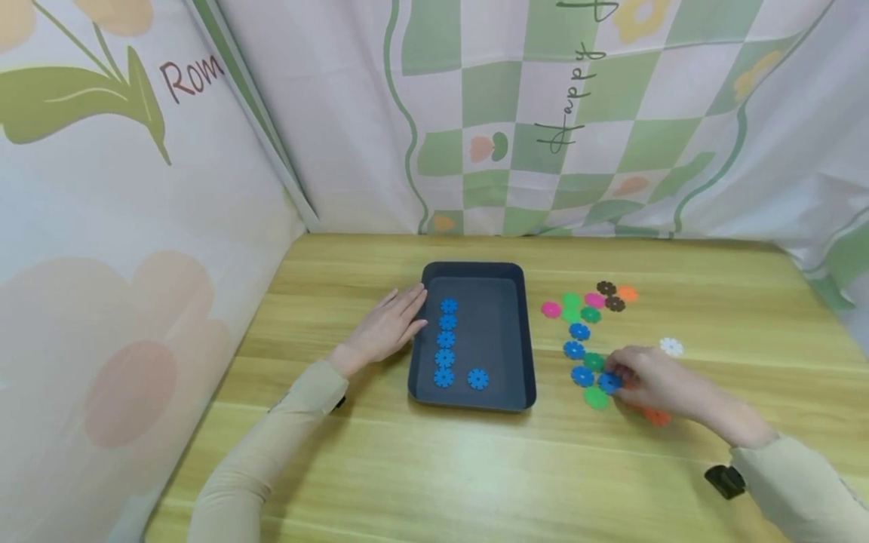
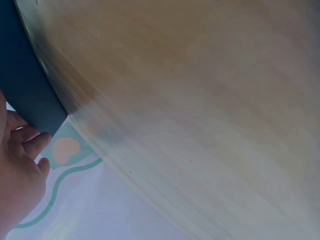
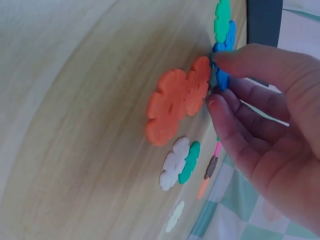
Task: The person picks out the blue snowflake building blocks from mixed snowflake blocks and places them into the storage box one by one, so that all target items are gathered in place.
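Observation:
A dark grey tray (image 1: 485, 324) stands mid-table with several blue snowflake discs inside: a column along its left side (image 1: 445, 339), plus a single one (image 1: 478, 378) apart to the right. My left hand (image 1: 388, 326) rests against the tray's left wall, fingers fairly straight; in the left wrist view the hand (image 2: 22, 160) touches the tray's side (image 2: 30, 80). On the right, my right hand (image 1: 655, 383) pinches a blue snowflake disc (image 1: 609, 384) between thumb and fingers. The right wrist view shows that disc (image 3: 221, 77) on edge, partly hidden by the thumb.
Loose discs lie right of the tray: blue (image 1: 573, 350), light green (image 1: 596, 398), dark green (image 1: 591, 314), pink (image 1: 551, 310), brown (image 1: 606, 288), orange (image 1: 627, 293) and white (image 1: 670, 347). Orange-red discs (image 3: 167, 107) lie beside my right hand. Curtains (image 1: 353, 151) border the table.

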Demonstrator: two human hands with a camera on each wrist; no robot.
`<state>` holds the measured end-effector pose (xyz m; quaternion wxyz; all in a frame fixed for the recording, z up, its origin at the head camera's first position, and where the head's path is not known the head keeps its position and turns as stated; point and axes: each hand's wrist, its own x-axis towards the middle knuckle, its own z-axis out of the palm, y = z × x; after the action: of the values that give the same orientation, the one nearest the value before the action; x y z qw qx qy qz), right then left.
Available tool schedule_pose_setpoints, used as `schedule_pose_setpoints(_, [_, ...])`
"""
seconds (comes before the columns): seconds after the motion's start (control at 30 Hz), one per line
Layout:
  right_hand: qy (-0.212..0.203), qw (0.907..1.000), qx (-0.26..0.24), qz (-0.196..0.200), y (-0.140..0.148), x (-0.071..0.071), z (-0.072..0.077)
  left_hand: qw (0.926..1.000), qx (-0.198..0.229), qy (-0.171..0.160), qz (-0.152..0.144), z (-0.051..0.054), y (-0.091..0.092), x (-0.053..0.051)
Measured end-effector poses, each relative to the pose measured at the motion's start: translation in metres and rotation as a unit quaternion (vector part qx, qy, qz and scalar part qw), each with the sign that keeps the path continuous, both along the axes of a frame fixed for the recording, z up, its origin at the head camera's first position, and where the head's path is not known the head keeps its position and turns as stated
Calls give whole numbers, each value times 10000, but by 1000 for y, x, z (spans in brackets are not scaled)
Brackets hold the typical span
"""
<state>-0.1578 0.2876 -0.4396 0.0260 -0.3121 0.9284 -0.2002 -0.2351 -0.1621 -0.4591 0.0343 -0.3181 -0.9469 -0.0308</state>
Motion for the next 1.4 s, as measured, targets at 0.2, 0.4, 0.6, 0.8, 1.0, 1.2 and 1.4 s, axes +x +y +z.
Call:
schedule_pose_setpoints(0.2, [132,9998,-134,55,-3,1,1,10000,-90,-31,0,0,0,0])
schedule_pose_setpoints(0.4, [407,9988,-265,113,-11,-6,10,10000,-88,-37,-14,0,0,0])
schedule_pose_setpoints(0.6, [582,9976,-250,296,-30,-18,29,10000,-55,-53,14,-1,0,0])
schedule_pose_setpoints(0.8, [395,9984,-221,345,-58,-30,44,10000,8,-46,3,0,-1,1])
schedule_pose_setpoints(1.0, [305,9977,-385,471,-88,-43,46,10000,-27,-19,25,1,-1,1])
schedule_pose_setpoints(1.2, [597,9936,-428,855,-118,-53,38,10000,-19,12,21,0,-1,0])
schedule_pose_setpoints(1.4, [288,9964,-63,793,-142,-55,34,10000,-20,43,-7,-1,0,-1])
